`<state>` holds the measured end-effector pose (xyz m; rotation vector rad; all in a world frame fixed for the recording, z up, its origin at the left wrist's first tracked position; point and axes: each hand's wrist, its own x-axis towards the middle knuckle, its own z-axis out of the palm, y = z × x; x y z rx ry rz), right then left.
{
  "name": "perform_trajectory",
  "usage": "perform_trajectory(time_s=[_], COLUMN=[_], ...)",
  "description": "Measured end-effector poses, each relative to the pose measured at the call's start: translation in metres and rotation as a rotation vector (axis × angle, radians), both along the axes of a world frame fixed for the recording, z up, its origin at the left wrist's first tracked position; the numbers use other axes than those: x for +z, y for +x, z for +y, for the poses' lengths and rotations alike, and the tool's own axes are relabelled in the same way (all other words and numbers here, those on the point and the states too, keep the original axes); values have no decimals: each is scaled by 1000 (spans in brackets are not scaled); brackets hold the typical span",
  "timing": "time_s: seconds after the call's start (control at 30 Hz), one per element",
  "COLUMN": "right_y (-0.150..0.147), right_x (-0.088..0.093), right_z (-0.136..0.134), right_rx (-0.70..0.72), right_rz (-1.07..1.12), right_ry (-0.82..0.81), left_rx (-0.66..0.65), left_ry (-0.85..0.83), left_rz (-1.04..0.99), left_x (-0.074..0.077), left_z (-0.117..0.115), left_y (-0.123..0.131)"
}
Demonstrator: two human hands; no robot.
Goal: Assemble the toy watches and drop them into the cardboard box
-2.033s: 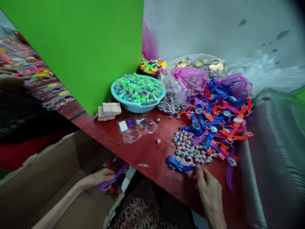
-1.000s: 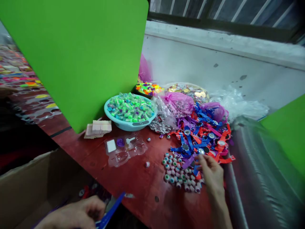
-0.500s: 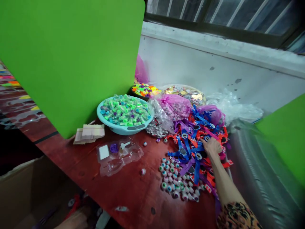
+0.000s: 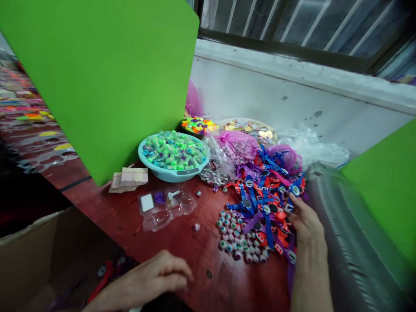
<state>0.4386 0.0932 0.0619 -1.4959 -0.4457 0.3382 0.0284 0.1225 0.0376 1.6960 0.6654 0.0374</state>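
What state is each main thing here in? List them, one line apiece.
Light-blue round plastic basin: heaped with clear capped tubes
Clear plastic blister tray: open, partly filled
Brown cardboard box: open-topped
Small white eyeball-patterned balls: loose, mostly clustered
Multicoloured plastic-strap watches: piled loosely
Larger translucent pink plastic bag: filled, bulging
Left grip: loosely curled, nothing visible held
Right grip: at the watches, hold unclear

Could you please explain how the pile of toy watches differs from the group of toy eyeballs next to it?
The pile of toy watches is tangled and heaped, while the toy eyeballs lie low and close together. The watches have long, flat straps; the eyeballs are small and round. The watches show strong blue, red and purple, whereas the eyeballs are mostly whitish with coloured irises. Both lie on the red table.
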Motion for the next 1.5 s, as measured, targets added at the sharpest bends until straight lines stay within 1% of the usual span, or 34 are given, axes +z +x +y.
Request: perform_trajectory(time_s=[0.07,0.1,0.17,0.23,0.33,0.4,0.47,0.5,0.57,0.63,0.67,0.73,0.77,0.83,0.87,0.93,1.03,1.07,1.1,1.13,1.2,1.23,1.27,1.37,1.43,1.5], right_y=[-39,-61,-103,-138,-173,-187,-198,-203,-212,-219,-222,-225,-225,-222,-219,-212,-204,-203,-203,-204,-206,-207,-208,-207,-204,-203], right_x=[-7,-12,-24,-37,-50,-57,-62,-64,-69,-74,-76,-79,-79,-74,-69,-55,-36,-33,-31,-32,-35,-37,-39,-36,-30,-26], right_z=[-20,-30,-45,-55,-63,-65,-65,-66,-66,-66,-68,-72,-74,-80,-83,-88,-96,-98,-101,-104,-110,-113,-115,-117,-115,-112], right_rx=[23,44,78,97,90,71,54,48,30,9,1,-11,-27,-76,-96,-98,-45,-7,64,171,411,506,561,583,604,660], right_rz=[112,153,219,260,308,339,365,375,386,380,377,346,308,198,144,98,172,219,273,335,450,494,525,540,488,409], right_ry=[43,62,74,72,75,88,98,97,90,78,67,21,-11,-48,-34,73,289,320,312,261,91,9,-54,-150,-211,-273], left_rx=[30,61,86,89,175,247,330,403,590,756,814,879,901,930,939,942,935,927,910,880,786,728,671,544,503,482], left_ry=[-154,-190,-274,-342,-286,-278,-392,-463,-608,-798,-889,-1024,-1057,-1073,-1076,-1087,-1115,-1127,-1139,-1149,-1163,-1165,-1162,-1140,-1123,-1105], left_rz=[-196,-280,-376,-381,-303,-268,-278,-299,-375,-503,-564,-643,-661,-682,-696,-714,-723,-727,-732,-738,-755,-767,-781,-816,-819,-805], left_x=[11,13,15,13,4,-7,-18,-24,-32,-36,-36,-36,-35,-34,-34,-35,-39,-40,-40,-40,-36,-34,-31,-24,-23,-23], left_z=[1,0,-9,-23,-43,-52,-57,-59,-62,-65,-65,-64,-62,-56,-53,-46,-37,-34,-33,-32,-32,-33,-35,-41,-44,-45], left_y=[39,56,83,99,106,104,101,101,104,111,116,125,128,132,132,132,129,129,128,127,125,124,122,119,118,117])
